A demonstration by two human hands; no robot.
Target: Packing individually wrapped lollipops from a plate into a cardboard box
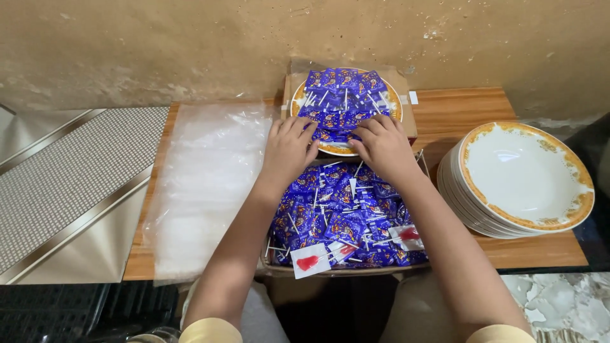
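Note:
My left hand (287, 149) and my right hand (383, 147) rest side by side, palms down, on blue wrapped lollipops at the near edge of a white plate with an orange rim (395, 101). That plate is heaped with blue lollipops (342, 89) with white sticks and sits inside a clear plastic bag. Below my hands, a cardboard box (330, 272) is full of the same blue lollipops (340, 219), with a couple of white-and-red wrappers (310, 260) at its front. My fingers are bent over the sweets; whether they grip any is hidden.
A pile of clear plastic bags (206, 184) lies on the wooden table (457, 111) to the left. A stack of white orange-rimmed plates (524, 181) stands at the right. A patterned metal surface (63, 184) adjoins the table on the left, a rough wall behind.

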